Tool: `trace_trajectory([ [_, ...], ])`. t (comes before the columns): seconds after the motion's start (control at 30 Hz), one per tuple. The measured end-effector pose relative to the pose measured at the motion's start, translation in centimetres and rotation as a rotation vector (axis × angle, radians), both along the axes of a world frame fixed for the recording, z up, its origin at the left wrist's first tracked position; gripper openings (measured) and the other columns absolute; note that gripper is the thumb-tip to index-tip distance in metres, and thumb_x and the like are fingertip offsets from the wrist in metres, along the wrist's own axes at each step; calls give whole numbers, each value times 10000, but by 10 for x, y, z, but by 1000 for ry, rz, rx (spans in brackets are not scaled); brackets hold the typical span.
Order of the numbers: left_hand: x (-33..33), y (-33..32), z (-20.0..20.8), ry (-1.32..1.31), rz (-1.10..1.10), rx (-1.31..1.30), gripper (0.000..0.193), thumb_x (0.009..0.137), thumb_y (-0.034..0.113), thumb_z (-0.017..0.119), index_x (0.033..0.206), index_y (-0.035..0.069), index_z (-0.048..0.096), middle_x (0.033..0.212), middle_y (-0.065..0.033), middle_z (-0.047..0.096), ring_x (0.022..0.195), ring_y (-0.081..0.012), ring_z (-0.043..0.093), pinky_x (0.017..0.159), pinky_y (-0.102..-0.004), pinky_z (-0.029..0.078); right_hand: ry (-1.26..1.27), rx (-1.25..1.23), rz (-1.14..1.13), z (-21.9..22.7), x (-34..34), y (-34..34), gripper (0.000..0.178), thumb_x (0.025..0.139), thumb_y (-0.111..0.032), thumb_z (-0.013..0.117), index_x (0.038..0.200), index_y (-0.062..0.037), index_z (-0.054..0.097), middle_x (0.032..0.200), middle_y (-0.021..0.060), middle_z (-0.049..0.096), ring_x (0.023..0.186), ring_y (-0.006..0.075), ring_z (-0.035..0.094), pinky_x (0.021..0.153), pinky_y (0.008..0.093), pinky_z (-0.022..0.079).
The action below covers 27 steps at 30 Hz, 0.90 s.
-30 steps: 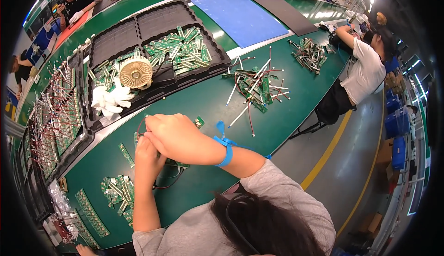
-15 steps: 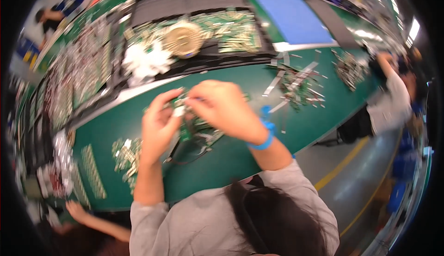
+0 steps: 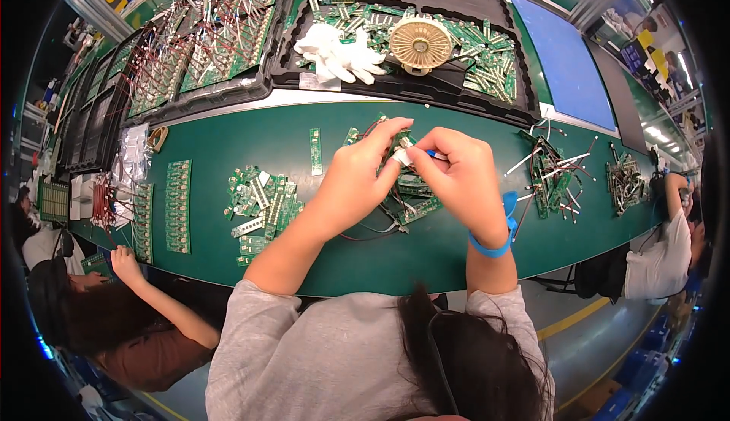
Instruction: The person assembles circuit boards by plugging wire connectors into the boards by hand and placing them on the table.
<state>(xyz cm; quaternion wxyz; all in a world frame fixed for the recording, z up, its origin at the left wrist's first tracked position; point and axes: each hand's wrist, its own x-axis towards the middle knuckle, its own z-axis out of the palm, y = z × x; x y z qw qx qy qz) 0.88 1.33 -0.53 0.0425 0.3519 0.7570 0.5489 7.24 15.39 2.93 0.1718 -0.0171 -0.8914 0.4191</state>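
My left hand (image 3: 356, 182) is closed around a small green circuit board (image 3: 405, 141), which I hold above the middle of the table. A white piece (image 3: 401, 158) shows at the board between both hands; I cannot tell whether it is a connector or a label. My right hand (image 3: 465, 182), with a blue band (image 3: 490, 248) on its wrist, pinches a small blue thing (image 3: 436, 154) close to the board. Its other end is hidden by the fingers. Under my hands lies a pile of green boards (image 3: 418, 210) with dark wires, partly covered by them.
Loose boards (image 3: 266, 204) lie left of my forearm, and wired boards (image 3: 553, 174) on the right. Beyond them stands a black tray (image 3: 487, 106) with boards, a white glove (image 3: 334, 52) and a round tan fan (image 3: 420, 43). A co-worker's hand (image 3: 128, 266) is at left.
The view has swung, so the table and trays sit further right in it and look sharper. Both hands stay together at the board, with the blue thing now showing in my right fingers.
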Motion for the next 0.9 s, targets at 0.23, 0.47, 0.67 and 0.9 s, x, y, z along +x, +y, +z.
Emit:
trace_trajectory([
  [0.23,3,0,9,193,37,-103,398,765,-11,518,1158,41,473,1070,-167,566,901,-312,592,751,-330,477,179,66,-19,-14,-4,-4,140,737,-107,587,668,-15,506,620,149,525,548,324,531,482,369,417],
  [0.47,13,8,8,237,155,-170,375,776,-66,487,1142,17,494,908,-134,599,810,-157,592,708,-277,456,197,25,45,-19,-7,3,104,730,-125,540,700,-25,534,684,149,574,645,345,561,571,432,442],
  [0.67,14,9,5,221,171,-224,403,765,-75,475,1156,23,486,904,-160,599,739,-165,578,680,-280,457,137,39,113,-23,-7,9,149,769,-128,526,682,-7,520,664,147,551,626,341,550,561,429,427],
  [0.9,10,13,0,388,204,-208,437,754,-75,474,1171,55,491,821,-125,572,637,-168,516,603,-275,436,238,-3,64,-27,-11,8,132,757,-110,538,696,-10,479,631,141,525,599,331,531,546,428,421],
])
